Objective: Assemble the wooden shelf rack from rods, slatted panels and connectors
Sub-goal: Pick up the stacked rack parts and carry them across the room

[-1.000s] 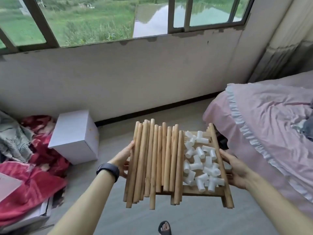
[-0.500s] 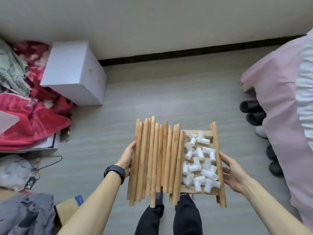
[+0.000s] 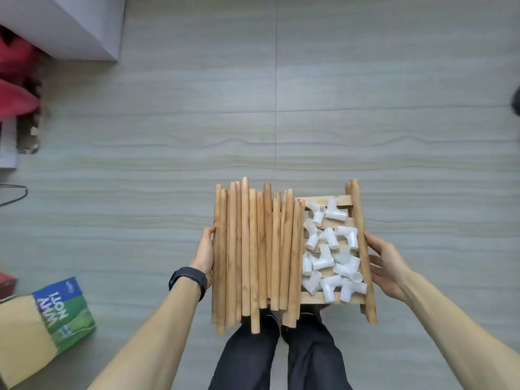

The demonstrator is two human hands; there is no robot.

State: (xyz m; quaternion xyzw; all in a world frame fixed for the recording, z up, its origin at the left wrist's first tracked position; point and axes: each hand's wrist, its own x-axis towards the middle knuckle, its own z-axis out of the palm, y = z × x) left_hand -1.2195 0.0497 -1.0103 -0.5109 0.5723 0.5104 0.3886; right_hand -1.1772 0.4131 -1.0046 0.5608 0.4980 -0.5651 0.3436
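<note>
Pressed flat on each side, well apart: left hand and right hand, carrying a light brown slatted wooden panel. Piled on top, round wooden rods by the left, white plastic connectors by the right, long way pointing straight ahead, above the grey floor.

Open floor ahead; white box and carton stand left.

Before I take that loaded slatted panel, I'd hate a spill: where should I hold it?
Hold the slatted panel by its two side edges at mid-length, coming from left and right as the left hand and right hand do, kept level: loose wooden rods and white connectors lie on top.
</note>
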